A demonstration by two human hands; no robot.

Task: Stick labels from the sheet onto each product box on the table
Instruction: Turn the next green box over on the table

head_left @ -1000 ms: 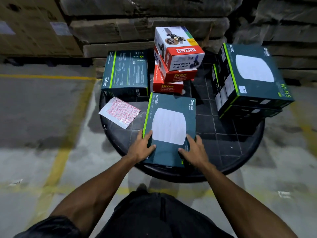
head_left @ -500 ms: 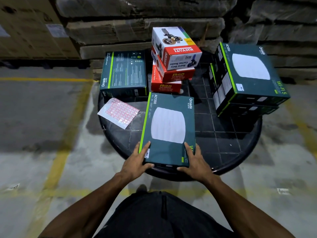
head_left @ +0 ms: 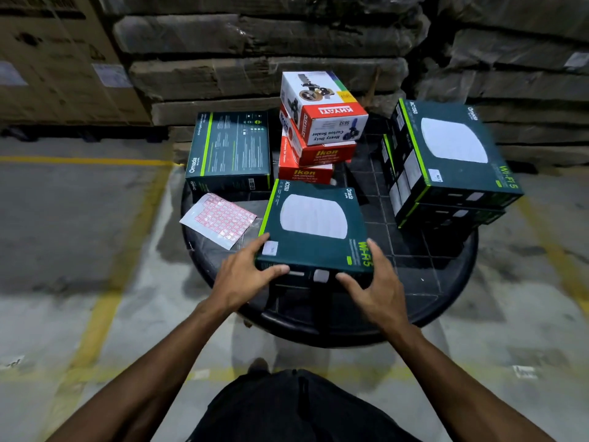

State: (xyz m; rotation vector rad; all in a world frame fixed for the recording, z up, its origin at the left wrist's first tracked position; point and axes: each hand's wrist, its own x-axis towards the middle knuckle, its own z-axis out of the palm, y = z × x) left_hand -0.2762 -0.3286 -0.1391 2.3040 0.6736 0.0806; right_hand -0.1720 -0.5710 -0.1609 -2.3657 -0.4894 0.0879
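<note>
Dark green flat cardboard product box [head_left: 314, 226] at bench [head_left: 446, 279] centre, near edge raised. Left hand [head_left: 245, 272] and right hand [head_left: 379, 288] grip its near corners, fingers curled round, likely to shift it aside. Pink-and-white label sheet [head_left: 220, 220] lies at 9 o'clock, within reach.

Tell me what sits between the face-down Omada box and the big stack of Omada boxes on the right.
Head view: a stack of two red Ikon boxes topped by a white Khyati carton sealer box.
</note>
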